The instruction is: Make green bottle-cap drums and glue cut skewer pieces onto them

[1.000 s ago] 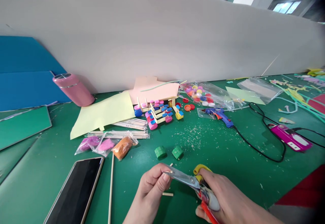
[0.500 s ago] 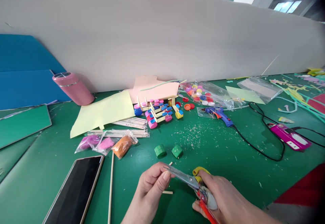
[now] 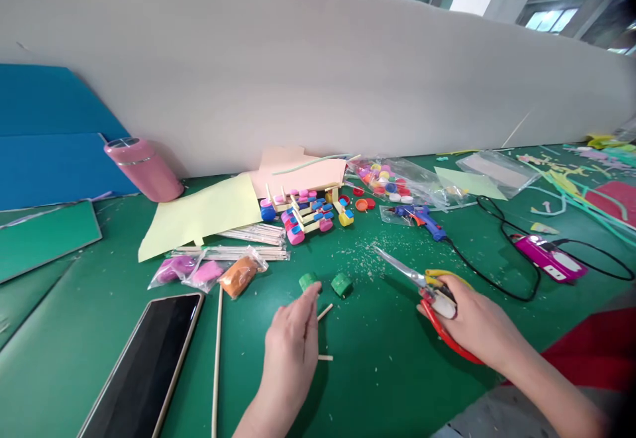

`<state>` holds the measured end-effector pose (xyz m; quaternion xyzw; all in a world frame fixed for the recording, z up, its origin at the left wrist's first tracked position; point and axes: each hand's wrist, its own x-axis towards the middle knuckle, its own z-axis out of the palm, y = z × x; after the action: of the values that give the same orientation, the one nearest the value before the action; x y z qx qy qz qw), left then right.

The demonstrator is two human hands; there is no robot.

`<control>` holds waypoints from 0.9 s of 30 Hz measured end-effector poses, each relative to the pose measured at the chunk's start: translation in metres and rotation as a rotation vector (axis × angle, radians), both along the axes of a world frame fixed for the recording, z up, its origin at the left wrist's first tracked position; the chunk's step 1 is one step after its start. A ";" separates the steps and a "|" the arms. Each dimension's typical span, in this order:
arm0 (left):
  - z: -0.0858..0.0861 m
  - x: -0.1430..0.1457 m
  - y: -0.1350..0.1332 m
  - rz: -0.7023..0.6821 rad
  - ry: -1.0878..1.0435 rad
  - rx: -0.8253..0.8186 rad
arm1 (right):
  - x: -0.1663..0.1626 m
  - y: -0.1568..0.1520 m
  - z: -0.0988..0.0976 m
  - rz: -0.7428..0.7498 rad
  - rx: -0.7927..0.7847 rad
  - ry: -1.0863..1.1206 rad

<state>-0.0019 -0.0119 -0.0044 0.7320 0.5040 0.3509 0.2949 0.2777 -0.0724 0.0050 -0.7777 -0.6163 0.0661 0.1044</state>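
In my right hand (image 3: 477, 322) is a pair of scissors (image 3: 405, 267) with one yellow and one red handle, the blades pointing up and left over the table. My left hand (image 3: 293, 342) is closed, fingers pressed together; whatever they may hold is hidden. Its fingertips are by a green round piece (image 3: 307, 281), partly covering it. A second green round piece (image 3: 342, 284) sits just right of that. Beside the left hand lie two short wooden stick pieces, an upper stick (image 3: 325, 312) and a lower stick (image 3: 325, 358), both partly hidden.
A long stick (image 3: 217, 365) lies beside a phone (image 3: 144, 365). Behind are bagged clay (image 3: 241, 277), small assembled stick-and-cap models (image 3: 308, 216) and a bag of coloured caps (image 3: 392, 183). On the right, a blue glue gun (image 3: 422, 219) trails a black cord near a magenta box (image 3: 549, 258).
My right hand has moved the scissors right and up, away from my left hand. The left hand has turned and shifted slightly up toward the nearer green piece.
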 end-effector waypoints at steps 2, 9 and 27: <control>-0.003 -0.002 0.004 0.120 0.078 0.091 | 0.020 -0.005 -0.010 -0.045 0.003 -0.121; 0.004 -0.007 0.010 0.352 0.137 0.093 | 0.045 -0.013 -0.006 0.065 0.109 -0.302; -0.006 -0.015 0.022 0.354 -0.015 0.240 | -0.163 0.026 0.013 0.940 -0.120 -0.198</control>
<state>-0.0171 0.0099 -0.0108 0.6593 0.5773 0.4600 0.1431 0.1144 -0.0461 0.0179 -0.4224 -0.9030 0.0671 -0.0408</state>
